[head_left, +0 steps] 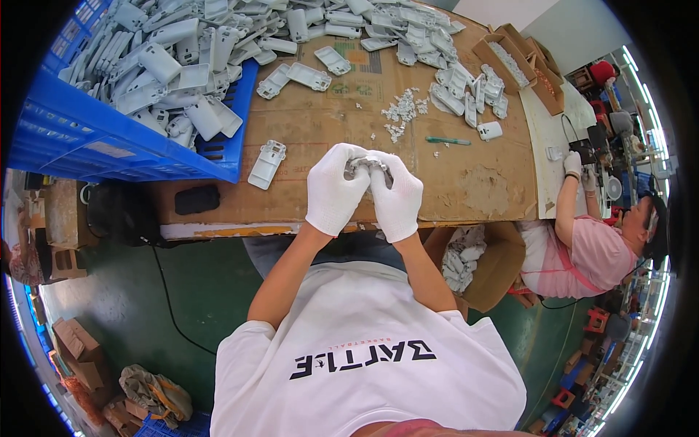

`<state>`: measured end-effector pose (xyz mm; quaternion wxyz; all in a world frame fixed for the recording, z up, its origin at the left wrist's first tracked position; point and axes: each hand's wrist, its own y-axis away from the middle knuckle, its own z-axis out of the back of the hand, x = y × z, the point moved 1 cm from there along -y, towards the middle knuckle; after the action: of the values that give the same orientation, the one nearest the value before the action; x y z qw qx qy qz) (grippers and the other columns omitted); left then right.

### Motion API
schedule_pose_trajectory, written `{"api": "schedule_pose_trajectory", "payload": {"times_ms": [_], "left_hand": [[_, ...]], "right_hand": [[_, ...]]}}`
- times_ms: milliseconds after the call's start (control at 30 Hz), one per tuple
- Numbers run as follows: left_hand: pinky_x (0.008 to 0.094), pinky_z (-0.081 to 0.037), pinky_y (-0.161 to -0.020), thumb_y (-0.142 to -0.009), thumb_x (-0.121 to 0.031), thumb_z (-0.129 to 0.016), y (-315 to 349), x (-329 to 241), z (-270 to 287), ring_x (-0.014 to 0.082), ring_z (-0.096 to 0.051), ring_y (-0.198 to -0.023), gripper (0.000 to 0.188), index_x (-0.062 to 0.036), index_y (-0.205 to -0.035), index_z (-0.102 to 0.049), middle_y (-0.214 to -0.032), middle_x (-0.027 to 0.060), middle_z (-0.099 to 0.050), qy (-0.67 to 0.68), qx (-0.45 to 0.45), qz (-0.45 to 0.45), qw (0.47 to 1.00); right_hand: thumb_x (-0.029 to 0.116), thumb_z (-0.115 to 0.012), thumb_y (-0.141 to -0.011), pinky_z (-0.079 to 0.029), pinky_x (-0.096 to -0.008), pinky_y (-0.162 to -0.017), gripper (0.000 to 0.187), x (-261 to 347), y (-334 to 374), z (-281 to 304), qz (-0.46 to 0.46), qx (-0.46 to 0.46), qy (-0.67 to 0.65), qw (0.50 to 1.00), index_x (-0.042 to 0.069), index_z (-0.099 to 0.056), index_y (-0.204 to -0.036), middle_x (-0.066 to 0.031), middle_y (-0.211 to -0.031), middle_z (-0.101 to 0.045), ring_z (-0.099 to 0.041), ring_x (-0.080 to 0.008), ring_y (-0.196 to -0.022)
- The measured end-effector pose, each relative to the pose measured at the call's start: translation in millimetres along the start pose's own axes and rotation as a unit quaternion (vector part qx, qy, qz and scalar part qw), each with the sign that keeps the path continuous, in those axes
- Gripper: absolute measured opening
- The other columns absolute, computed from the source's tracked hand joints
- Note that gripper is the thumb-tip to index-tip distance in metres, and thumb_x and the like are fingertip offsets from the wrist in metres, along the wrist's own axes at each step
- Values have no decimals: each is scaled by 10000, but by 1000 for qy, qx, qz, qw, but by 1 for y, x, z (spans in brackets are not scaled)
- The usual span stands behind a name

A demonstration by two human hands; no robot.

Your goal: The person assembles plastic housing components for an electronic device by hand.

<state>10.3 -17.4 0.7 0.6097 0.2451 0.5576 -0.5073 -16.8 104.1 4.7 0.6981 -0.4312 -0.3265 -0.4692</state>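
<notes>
My left hand (336, 188) and my right hand (397, 195), both in white knit gloves, meet above the cardboard-covered table near its front edge. Between their fingers and thumbs they grip a greyish-white plastic part (368, 162), mostly covered by the gloves, so its exact kind is unclear. A single white plastic housing (267, 164) lies on the cardboard to the left of my hands. Beyond them is a heap of tiny white plastic pieces (405, 108). A teal pen (447, 140) rests to the right of that heap.
A blue crate (116, 138) heaped with white housings (159, 64) stands at left. More housings pile along the far side. Small cardboard boxes (502, 54) sit far right. An open carton (502, 269) of white parts is below the table edge. A co-worker (597, 251) works at right.
</notes>
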Motion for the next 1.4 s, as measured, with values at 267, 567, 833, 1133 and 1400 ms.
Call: {"api": "schedule_pose_trajectory", "payload": {"times_ms": [267, 567, 833, 1133, 1400], "left_hand": [[238, -473, -653, -853, 26, -662, 1, 5, -6, 58, -552, -716, 103, -7, -951, -659, -806, 38, -652, 40, 4, 25, 999], [267, -499, -678, -816, 29, -648, -2, 15, -17, 113, -614, -728, 109, -11, -917, -647, -814, 78, -659, 89, 25, 70, 993], [235, -472, -677, -845, 21, -644, -5, 32, -26, 49, -543, -758, 99, -10, -938, -628, -834, 18, -638, 206, 62, 121, 969], [252, -519, -751, -840, 43, -648, -7, 10, -12, 96, -630, -813, 167, -22, -993, -644, -882, 51, -676, 94, 93, 34, 991], [259, -522, -723, -839, 40, -649, -3, 8, -13, 90, -625, -782, 142, -17, -969, -652, -878, 48, -678, 120, 58, 48, 990]], "right_hand": [[17, -638, -924, -491, -245, -651, 188, -5, 2, 1, 7, -10, -16, 1000, 35, -711, -1097, -83, -837, -712, -594, -73, -686], [14, -676, -904, -519, -267, -665, 201, -18, 7, 1, 50, -53, 76, 994, 48, -717, -1099, -113, -860, -724, -654, -146, -693], [7, -698, -882, -554, -296, -685, 193, -23, 8, 1, 84, -86, 128, 984, 43, -713, -1070, -136, -885, -736, -721, -202, -740], [17, -710, -847, -545, -347, -652, 226, -17, 8, 4, 64, -107, 103, 987, 84, -707, -1063, -123, -875, -716, -702, -272, -738], [-1, -722, -839, -541, -330, -643, 244, -14, 9, 4, 80, -99, 87, 988, 69, -707, -1072, -100, -845, -708, -695, -256, -717]]}}
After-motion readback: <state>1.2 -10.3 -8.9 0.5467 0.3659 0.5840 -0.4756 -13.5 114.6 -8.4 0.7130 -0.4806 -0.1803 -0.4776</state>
